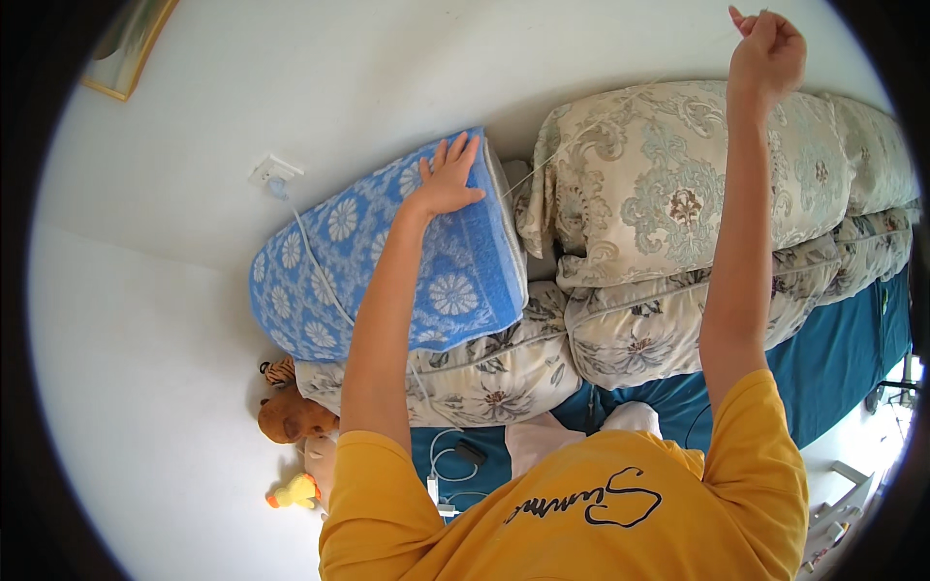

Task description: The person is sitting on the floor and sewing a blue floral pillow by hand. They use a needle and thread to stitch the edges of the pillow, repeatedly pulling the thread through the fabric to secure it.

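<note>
My left hand (450, 181) lies with fingers spread on a blue towel (387, 261) with white flowers, near its upper right edge. The towel covers a bulky cushion-like shape standing against the wall. From beside that edge a thin pale thread (531, 175) runs up and right across a cushion. High at the upper right, my right hand (768, 58) is closed, apparently pinching the thread's far end, with one finger sticking out. My right arm is stretched up over a cream cushion (678, 174) with green and brown ornament.
Flower-patterned cushions (639, 339) lie below on a teal sheet (843, 334). A wall socket (275, 172) with a plug and white cord (318, 261) is left of the towel. Soft toys (298, 416), a duck toy (295, 491) and a power strip (433, 489) lie lower left. A picture frame (128, 48) hangs upper left.
</note>
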`<action>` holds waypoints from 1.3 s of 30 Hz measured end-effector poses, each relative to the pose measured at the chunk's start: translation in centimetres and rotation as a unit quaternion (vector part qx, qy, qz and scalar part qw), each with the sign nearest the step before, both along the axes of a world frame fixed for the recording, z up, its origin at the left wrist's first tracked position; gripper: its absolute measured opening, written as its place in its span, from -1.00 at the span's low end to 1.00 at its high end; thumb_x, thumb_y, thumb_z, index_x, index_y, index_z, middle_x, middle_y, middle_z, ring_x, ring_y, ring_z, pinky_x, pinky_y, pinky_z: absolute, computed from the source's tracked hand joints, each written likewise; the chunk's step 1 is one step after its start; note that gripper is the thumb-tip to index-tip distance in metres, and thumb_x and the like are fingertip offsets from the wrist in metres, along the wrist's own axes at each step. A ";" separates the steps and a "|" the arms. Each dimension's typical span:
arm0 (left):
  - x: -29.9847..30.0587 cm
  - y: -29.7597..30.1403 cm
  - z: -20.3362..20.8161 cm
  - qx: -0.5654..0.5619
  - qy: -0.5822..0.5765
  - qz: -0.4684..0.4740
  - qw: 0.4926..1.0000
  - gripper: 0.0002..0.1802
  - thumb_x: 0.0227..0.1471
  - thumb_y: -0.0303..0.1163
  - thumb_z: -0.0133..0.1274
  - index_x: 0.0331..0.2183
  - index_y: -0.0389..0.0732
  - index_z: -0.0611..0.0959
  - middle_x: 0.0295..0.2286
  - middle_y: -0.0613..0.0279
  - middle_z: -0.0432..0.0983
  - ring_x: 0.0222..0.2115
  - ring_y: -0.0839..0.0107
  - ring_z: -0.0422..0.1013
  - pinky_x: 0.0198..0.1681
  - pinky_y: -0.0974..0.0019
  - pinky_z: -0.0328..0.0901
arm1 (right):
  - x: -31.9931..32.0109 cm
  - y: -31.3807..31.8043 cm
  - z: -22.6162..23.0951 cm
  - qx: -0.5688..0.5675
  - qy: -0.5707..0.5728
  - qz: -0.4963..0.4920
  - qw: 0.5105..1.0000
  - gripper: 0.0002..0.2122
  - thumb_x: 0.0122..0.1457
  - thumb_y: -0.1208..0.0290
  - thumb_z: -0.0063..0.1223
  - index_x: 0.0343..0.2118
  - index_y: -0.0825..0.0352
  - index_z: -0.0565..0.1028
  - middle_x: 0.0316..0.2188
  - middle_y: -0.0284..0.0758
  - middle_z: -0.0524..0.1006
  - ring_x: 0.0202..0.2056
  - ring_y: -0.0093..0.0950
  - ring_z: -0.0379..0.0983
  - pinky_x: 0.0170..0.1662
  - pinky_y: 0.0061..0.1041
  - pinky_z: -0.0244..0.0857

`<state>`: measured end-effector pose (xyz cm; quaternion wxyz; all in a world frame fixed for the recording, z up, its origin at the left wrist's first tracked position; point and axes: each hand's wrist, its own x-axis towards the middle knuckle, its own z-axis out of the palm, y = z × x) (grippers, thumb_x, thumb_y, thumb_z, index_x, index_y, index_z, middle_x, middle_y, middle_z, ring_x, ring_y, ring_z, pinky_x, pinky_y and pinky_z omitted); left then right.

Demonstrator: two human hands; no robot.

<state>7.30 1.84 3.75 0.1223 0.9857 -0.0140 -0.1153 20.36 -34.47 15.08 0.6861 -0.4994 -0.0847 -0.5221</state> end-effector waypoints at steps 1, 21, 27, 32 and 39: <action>0.2 0.0 -0.1 0.003 -0.001 -0.003 1.000 -0.02 -0.11 -0.18 0.10 0.23 -0.01 -0.09 0.24 0.20 -0.35 0.24 0.08 -0.47 0.20 -0.16 -0.53 | -0.5 -0.2 -1.0 -0.028 0.035 0.032 0.999 -0.88 0.20 0.50 -0.11 -0.38 0.47 0.36 -0.54 -0.29 0.45 -0.40 -0.51 0.47 -0.13 -0.47 0.42; 1.9 -0.3 0.8 0.003 -0.010 0.095 0.995 -0.08 -0.24 -0.07 0.11 0.18 0.04 0.15 0.20 0.29 -0.05 0.23 0.27 -0.21 0.17 -0.23 -0.44 | -16.7 21.0 -16.5 -0.021 0.503 0.465 0.729 -0.87 0.09 0.54 0.04 -0.39 0.53 0.46 -0.57 -0.35 0.44 -0.60 -0.63 0.37 -0.60 -0.56 0.47; 2.0 -0.2 0.4 0.001 -0.008 0.093 0.996 -0.08 -0.22 -0.08 0.11 0.19 0.05 0.12 0.22 0.33 -0.11 0.24 0.30 -0.26 0.17 -0.25 -0.47 | -16.9 20.9 -17.1 0.038 0.491 0.491 0.718 -0.87 0.10 0.56 0.01 -0.37 0.57 0.46 -0.56 -0.33 0.43 -0.61 -0.62 0.35 -0.57 -0.52 0.49; 1.9 -0.1 0.6 0.004 0.000 0.091 0.996 -0.07 -0.21 -0.08 0.11 0.20 0.05 0.10 0.22 0.33 -0.13 0.24 0.31 -0.29 0.17 -0.26 -0.48 | -16.5 20.8 -17.6 0.043 0.497 0.514 0.698 -0.86 0.09 0.58 0.00 -0.37 0.60 0.45 -0.57 -0.32 0.41 -0.61 -0.60 0.35 -0.55 -0.51 0.51; 2.0 0.0 0.5 -0.013 0.005 0.089 0.996 -0.07 -0.20 -0.10 0.09 0.20 0.03 0.08 0.22 0.34 -0.15 0.25 0.31 -0.30 0.17 -0.24 -0.50 | -15.5 20.9 -16.9 0.033 0.534 0.514 0.670 -0.88 0.05 0.62 0.00 -0.43 0.63 0.43 -0.61 -0.30 0.39 -0.64 -0.55 0.36 -0.54 -0.46 0.52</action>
